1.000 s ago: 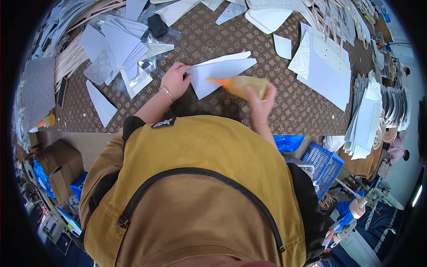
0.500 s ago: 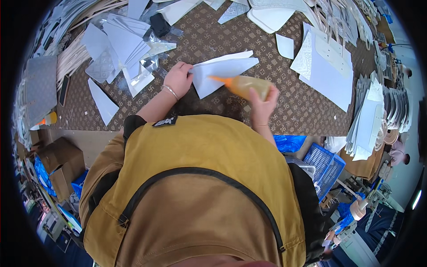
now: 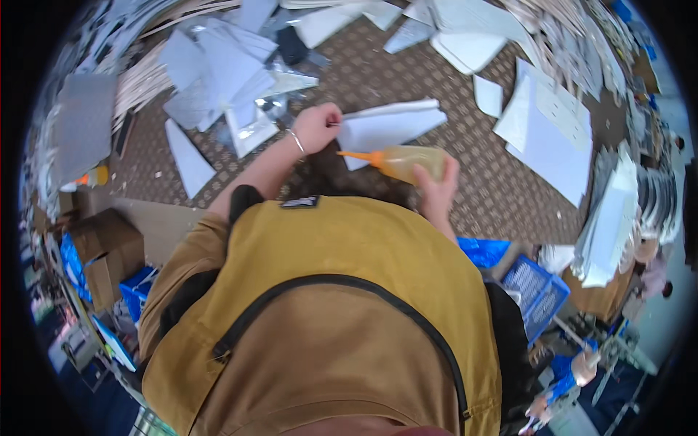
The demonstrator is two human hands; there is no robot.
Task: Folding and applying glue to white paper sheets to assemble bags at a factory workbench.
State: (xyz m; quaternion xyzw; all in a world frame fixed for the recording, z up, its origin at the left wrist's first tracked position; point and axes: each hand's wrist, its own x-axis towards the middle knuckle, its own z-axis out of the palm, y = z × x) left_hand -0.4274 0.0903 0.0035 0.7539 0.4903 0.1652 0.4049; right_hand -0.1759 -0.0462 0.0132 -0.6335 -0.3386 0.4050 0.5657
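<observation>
A squeeze bottle (image 3: 408, 163) of yellowish liquid, with a long orange nozzle, lies tilted in my right hand (image 3: 438, 187), whose fingers wrap round its base. Its tip points left, near the lower corner of a folded white sheet (image 3: 392, 125) on the table. My left hand (image 3: 318, 127), with a bracelet at the wrist, is closed at the sheet's left end; its fingertips pinch the edge there. Whether the nozzle touches the sheet I cannot tell.
A brown patterned cloth covers the table (image 3: 363, 73). White cut pieces (image 3: 233, 62) are heaped at the far left beside a black object (image 3: 291, 46). More white sheets (image 3: 556, 131) lie on the right. Below the table's right edge stands a blue plastic crate (image 3: 536, 294).
The whole view has shifted, so the scene sits further right and lower. Relative to the sheet, the bottle's nozzle has moved from over its middle to its lower left corner.
</observation>
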